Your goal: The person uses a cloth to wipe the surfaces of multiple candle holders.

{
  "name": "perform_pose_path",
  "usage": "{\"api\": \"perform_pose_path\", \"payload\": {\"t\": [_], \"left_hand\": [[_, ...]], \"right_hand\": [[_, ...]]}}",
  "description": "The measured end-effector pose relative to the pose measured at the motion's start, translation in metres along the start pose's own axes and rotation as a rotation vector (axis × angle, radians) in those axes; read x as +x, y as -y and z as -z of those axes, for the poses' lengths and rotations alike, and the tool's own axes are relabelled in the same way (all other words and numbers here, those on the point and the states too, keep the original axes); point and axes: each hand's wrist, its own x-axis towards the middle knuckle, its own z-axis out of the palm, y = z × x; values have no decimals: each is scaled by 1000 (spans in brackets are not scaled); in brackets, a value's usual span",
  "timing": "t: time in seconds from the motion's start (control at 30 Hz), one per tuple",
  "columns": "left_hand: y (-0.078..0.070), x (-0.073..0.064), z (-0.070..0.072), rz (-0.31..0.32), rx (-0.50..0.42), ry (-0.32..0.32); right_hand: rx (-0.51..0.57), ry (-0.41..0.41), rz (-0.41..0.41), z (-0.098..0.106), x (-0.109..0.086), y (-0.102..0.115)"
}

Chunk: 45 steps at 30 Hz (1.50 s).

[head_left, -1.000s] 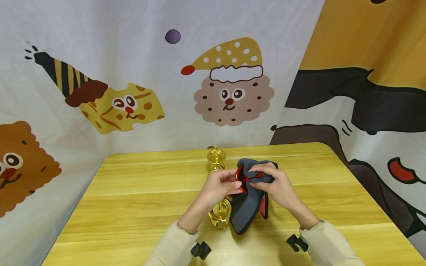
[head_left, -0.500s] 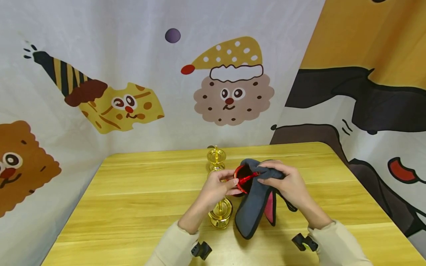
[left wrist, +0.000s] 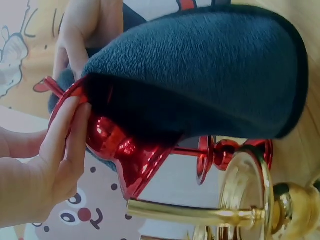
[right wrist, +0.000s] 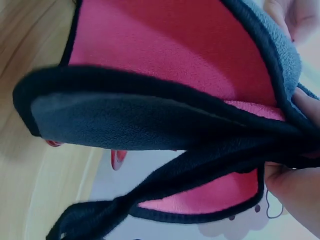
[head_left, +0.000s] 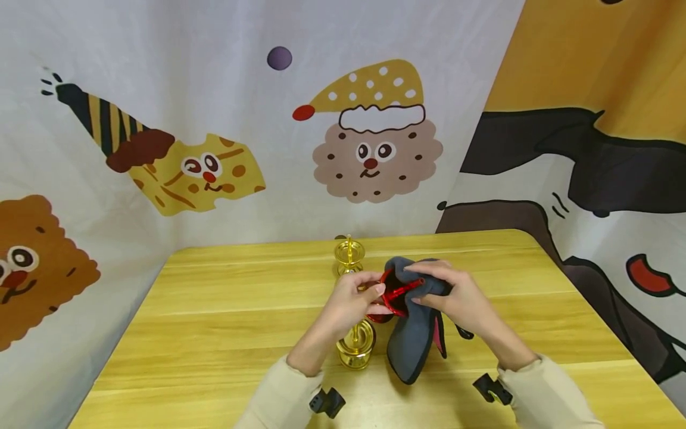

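My left hand (head_left: 354, 301) grips a glossy red candlestick (left wrist: 105, 140) by its dish, with the dish and spike tilted toward my right hand in the head view. A grey cloth (head_left: 409, 345) with black edging and a pink underside hangs from my right hand (head_left: 455, 295), bunched between thumb and fingers. Part of the cloth overlaps the dish beside the red spike. In the right wrist view, the pink side (right wrist: 170, 45) and a twisted black loop (right wrist: 90, 215) of the cloth show.
Gold candlesticks stand in a line on the wooden table (head_left: 230, 322): one near (head_left: 355, 351) and one far (head_left: 349, 253), just left of and behind my left hand. A second red candlestick (left wrist: 225, 154) shows beyond the held one. A printed curtain (head_left: 225, 89) hangs behind the table.
My right hand has shifted slightly right with the cloth, and the cloth's hanging end has swung right. More of the red spike shows than a second ago. The left hand stays nearly in place.
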Motion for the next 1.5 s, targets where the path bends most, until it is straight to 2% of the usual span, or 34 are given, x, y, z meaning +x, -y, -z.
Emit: {"api": "perform_pose_path", "payload": {"t": [0.13,0.27,0.67,0.93,1.2,1.5], "left_hand": [[0,-1,-2,-10,33,14],[1,-1,-3,-16,75,26],[6,1,-6,1,131,10],[6,1,-7,29,106,1],[4,2,-10,96,99,-36],[3,4,-10,112,59,-45]], "right_hand": [[-55,12,83,-6,1,-3],[-60,31,165,-11,1,-6],[-46,13,238,-17,-2,-8],[33,23,190,-17,-6,-14],[179,60,15,-11,-9,-17],[236,57,-47,-2,-8,-14]]}}
